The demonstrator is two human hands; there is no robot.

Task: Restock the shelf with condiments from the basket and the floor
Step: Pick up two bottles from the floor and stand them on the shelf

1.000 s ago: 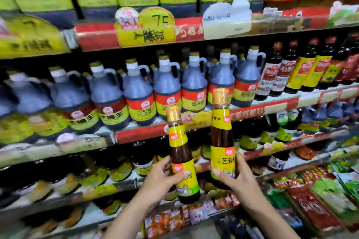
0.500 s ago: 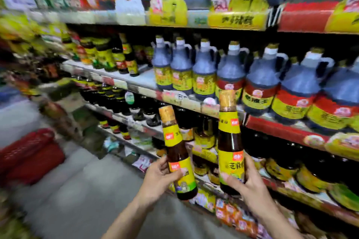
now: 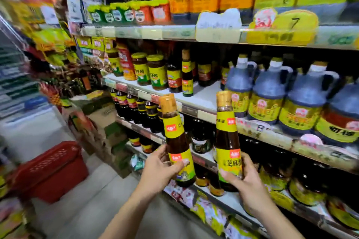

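Note:
I hold two brown sesame oil bottles with yellow labels and gold caps in front of the shelving. My left hand [image 3: 158, 170] grips the lower body of the left bottle [image 3: 175, 137], which tilts slightly left. Around the base of the right bottle [image 3: 227, 141], which stands nearly upright, my right hand [image 3: 244, 182] is wrapped. A matching bottle [image 3: 187, 72] stands on the white shelf [image 3: 204, 93] above, with a bare patch of shelf to its right. A red basket [image 3: 50, 169] sits on the floor at lower left.
Large dark jugs [image 3: 268, 93] with yellow labels fill the shelf to the right. Jars [image 3: 157, 72] and pouches stand left of the matching bottle. Dark bottles [image 3: 136, 108] line the lower shelves. Cardboard boxes [image 3: 104, 122] sit on the floor by the shelving.
My view has swung left along the aisle, bringing the jar section and the red basket into sight. Both hands still hold their bottles side by side at about the same height.

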